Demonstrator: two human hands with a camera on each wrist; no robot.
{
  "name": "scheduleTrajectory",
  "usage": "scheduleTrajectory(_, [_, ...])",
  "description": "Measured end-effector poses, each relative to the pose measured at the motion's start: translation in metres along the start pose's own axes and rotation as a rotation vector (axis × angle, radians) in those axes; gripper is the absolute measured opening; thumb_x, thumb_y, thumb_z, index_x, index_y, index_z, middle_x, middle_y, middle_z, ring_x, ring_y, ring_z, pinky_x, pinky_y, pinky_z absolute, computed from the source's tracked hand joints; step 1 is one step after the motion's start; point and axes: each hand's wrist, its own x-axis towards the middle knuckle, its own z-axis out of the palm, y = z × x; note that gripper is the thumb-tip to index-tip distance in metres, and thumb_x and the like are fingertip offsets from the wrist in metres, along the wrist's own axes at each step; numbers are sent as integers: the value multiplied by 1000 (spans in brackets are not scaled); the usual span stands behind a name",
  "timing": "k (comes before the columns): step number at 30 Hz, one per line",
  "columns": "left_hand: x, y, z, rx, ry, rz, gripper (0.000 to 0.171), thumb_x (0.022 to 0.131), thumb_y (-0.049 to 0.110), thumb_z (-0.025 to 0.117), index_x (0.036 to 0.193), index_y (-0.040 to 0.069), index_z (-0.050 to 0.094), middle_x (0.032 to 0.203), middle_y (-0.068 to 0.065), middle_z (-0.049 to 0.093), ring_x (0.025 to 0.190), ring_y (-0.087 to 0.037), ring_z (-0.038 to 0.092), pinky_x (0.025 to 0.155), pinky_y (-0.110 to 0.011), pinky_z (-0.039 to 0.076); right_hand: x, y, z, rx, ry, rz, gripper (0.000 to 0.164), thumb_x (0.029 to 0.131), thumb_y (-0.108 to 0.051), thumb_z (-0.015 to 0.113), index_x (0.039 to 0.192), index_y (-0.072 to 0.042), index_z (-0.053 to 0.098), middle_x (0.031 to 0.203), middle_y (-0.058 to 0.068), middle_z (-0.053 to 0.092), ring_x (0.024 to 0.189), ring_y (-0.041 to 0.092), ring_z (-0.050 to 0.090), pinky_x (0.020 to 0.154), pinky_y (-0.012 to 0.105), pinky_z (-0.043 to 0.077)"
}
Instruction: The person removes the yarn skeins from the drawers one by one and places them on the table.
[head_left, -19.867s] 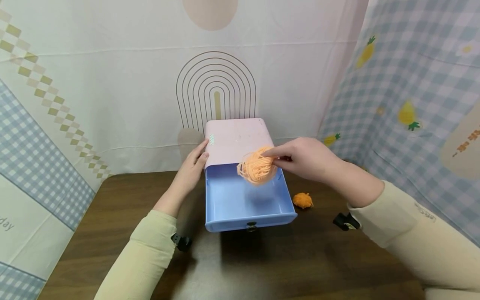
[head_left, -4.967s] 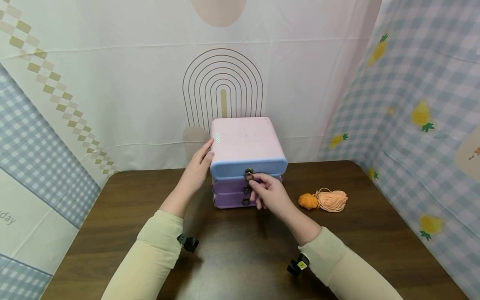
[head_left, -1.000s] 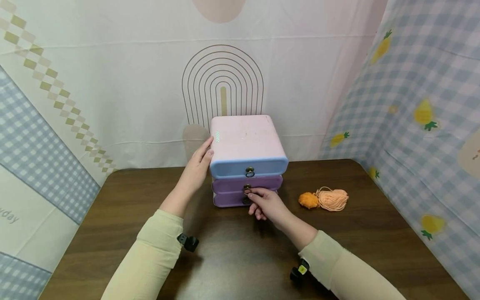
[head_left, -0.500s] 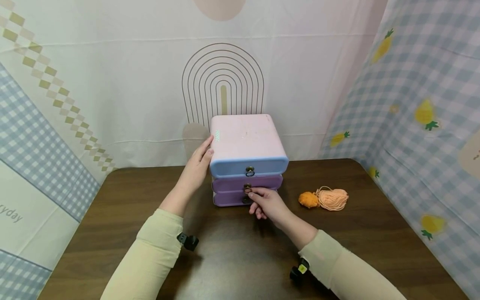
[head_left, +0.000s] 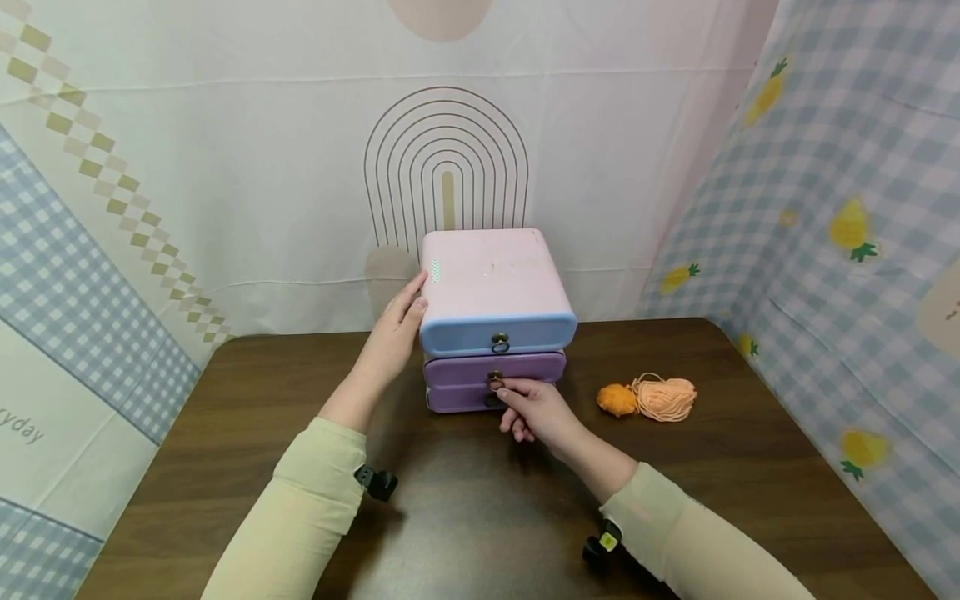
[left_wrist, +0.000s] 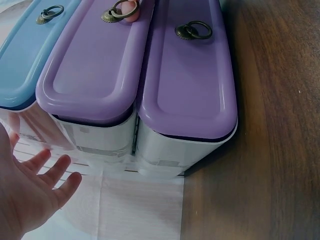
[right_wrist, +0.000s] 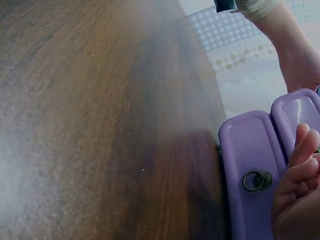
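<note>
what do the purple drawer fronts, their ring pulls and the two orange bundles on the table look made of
Purple drawer fronts: probably moulded plastic, glossy, from the smooth rounded rims and highlights.
Ring pulls: likely metal, aged-brass finish, from the dark bronze tone and dull sheen.
Pale orange bundle: yarn, matte, with separate strands showing.
Darker orange bundle: perhaps yarn too; too small to be sure.
</note>
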Motion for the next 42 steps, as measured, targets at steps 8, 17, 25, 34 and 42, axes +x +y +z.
scheduleTrajectory(8, [-1, 0, -1, -11, -1, 9, 54, 106, 48, 35, 157, 31, 29, 162, -1, 25, 148, -22, 22, 118, -48, 20, -6, 3, 0, -30, -8, 9, 39, 104, -18, 52, 138, -1, 55, 62, 4, 65, 44, 8, 51, 40, 22, 38])
scheduleTrajectory(17, [-2, -2, 1, -19, 1, 3, 54, 106, 50, 34, 157, 34, 28, 162, -3, 25, 148, -23, 22, 118, -50, 20, -18, 5, 2, -49, -6, 28, 37, 103, -19, 54, 134, -1, 59, 62, 4, 65, 43, 8, 51, 40, 22, 38])
scheduleTrajectory(25, [-2, -1, 1, -8, -1, -11, 54, 105, 52, 34, 157, 36, 28, 162, -3, 25, 147, -24, 22, 117, -51, 21, -29, 9, 5, -33, -47, 27, 38, 103, -20, 54, 134, 1, 58, 61, 4, 63, 43, 7, 50, 40, 21, 37])
scheduleTrajectory(34, [-1, 0, 1, -5, 2, -19, 55, 105, 53, 34, 156, 37, 28, 162, -3, 25, 147, -24, 22, 117, -52, 21, -41, 15, 7, -58, -74, 33, 40, 103, -21, 54, 135, 3, 57, 59, 1, 62, 43, 6, 50, 40, 21, 37])
scheduleTrajectory(42, [0, 0, 2, -4, 5, -10, 54, 105, 51, 34, 157, 35, 29, 162, -4, 26, 147, -24, 23, 117, -51, 21, -49, 17, 7, -63, -75, 38, 43, 103, -19, 53, 137, 6, 54, 58, 0, 61, 42, 5, 49, 40, 20, 36])
